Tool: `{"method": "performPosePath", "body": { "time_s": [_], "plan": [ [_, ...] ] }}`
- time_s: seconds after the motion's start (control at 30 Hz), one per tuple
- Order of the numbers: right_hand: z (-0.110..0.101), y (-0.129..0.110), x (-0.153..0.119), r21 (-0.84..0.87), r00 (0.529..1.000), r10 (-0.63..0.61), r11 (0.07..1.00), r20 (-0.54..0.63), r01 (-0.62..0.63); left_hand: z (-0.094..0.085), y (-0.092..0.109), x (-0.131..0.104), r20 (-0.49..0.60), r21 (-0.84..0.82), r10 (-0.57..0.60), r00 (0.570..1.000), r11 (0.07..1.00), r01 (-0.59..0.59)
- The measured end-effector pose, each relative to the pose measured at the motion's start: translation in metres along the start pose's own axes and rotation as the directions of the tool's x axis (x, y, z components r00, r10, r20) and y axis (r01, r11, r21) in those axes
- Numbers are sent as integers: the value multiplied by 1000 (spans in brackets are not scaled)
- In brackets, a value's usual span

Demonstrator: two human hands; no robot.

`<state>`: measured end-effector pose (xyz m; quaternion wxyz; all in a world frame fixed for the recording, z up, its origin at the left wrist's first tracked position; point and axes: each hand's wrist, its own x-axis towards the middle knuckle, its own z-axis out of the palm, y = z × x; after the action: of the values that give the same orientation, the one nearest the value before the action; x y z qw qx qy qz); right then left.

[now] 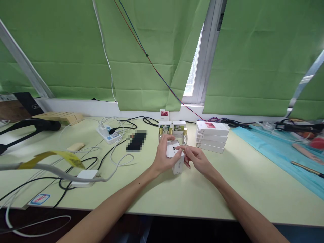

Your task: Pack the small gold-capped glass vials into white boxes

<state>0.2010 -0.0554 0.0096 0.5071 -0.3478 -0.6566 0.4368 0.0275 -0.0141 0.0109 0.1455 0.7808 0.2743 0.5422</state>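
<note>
A small white box (178, 166) stands upright on the table in front of me, its top flap raised. My left hand (164, 157) wraps round it from the left, thumb on the near side and fingers over the far side. At the top right edge, my right hand (196, 157) has its fingers bent and pressed against the box by the opening. Something small and dark shows at the opening, too little to name. Just behind are glass bottles with gold caps (185, 131) and white boxes with flower pictures (179, 127), partly hidden by my left hand.
Several white boxes (212, 137) are stacked to the right. Leftward lie a dark pixelated rectangle (136, 141), a power strip (108, 134), a white adapter (86, 176) and tangled cables. Blue sheeting (273, 152) with a pen (307, 168) covers the far right. Green curtains (146, 81) hang behind.
</note>
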Motion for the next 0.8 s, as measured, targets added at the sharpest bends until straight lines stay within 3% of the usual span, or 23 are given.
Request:
{"method": "performPosePath", "body": {
  "time_s": [0.47, 0.67, 0.8],
  "plan": [
    [-2, 3, -2, -77, 998, -66, 995, -13, 65, -1, 3, 2, 29, 1, -1, 1000, 1000, 1],
    [-3, 4, -3, -20, 991, -78, 997, -113, 76, -2, 4, 3, 39, -4, -31, 999, 1000, 31],
    [-2, 3, -2, -35, 995, -55, 998, -77, 53, -2, 5, 4, 39, -4, -37, 999, 999, 37]
  ]
}}
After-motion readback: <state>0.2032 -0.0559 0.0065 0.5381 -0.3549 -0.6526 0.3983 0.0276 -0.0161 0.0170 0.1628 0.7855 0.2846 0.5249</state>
